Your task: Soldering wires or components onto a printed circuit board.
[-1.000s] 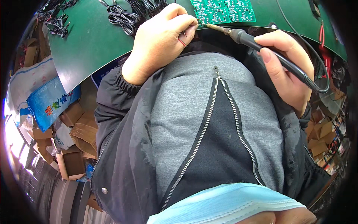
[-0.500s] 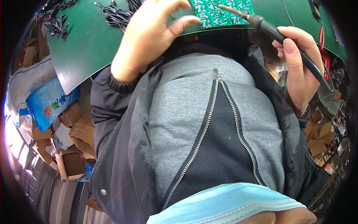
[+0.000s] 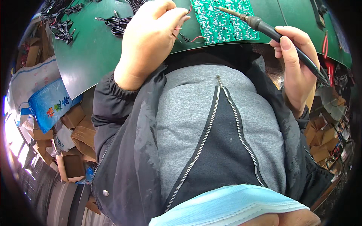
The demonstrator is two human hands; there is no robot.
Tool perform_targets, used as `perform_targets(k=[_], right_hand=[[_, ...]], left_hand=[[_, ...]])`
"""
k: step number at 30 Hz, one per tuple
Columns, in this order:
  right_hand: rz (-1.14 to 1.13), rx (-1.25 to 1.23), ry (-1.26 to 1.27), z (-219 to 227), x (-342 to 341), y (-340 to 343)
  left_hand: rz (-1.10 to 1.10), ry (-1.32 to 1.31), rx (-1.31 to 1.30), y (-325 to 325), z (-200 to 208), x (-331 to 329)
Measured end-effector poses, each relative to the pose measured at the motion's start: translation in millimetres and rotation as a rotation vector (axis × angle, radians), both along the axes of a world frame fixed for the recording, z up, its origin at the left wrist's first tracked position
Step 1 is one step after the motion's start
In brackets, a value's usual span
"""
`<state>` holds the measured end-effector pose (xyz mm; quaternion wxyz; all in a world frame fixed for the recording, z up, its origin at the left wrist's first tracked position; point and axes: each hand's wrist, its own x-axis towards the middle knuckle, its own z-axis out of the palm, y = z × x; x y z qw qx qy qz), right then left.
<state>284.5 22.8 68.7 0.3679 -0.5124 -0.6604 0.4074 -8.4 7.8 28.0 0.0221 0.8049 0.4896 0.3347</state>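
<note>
Partly behind left hand (grip unclear), black cables, right hand around soldering iron.

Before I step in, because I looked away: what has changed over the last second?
The iron moved away from the wearer: its tip left the boards' near left corner and is over their farther part. The left hand drew leftward, apparently releasing the red wire; its fingers opened, then closed, on what I can't tell. The right hand kept its grip.
</note>
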Motion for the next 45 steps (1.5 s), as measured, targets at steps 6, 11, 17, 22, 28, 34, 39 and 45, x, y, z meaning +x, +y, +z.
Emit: perform_targets(k=[6,11,17,22,28,34,39,45], right_hand=[[0.003,-0.006,-0.016,0,0,1],[0.014,-0.025,-0.033,0,0,2],[0.059,0.011,0.007,-3,4,-4],[0.095,0.006,-0.036,-4,4,-9],[0.076,-0.028,-0.070,3,-8,-13],[0.159,0.008,-0.086,3,-6,-10],[0.186,-0.013,-0.107,7,-10,-10],[0.217,-0.018,-0.118,5,-12,-8]], left_hand=[[0.007,-0.041,-0.051,2,-13,0],[0.071,-0.203,-0.325,-3,-5,7],[0.036,-0.265,-0.389,-4,-22,10],[0.028,-0.286,-0.474,-4,-15,12],[0.028,-0.357,-0.494,-6,-16,15],[0.055,-0.420,-0.514,-5,-28,15],[0.049,-0.387,-0.422,-5,-34,15],[0.032,-0.344,-0.290,-4,-39,16]])
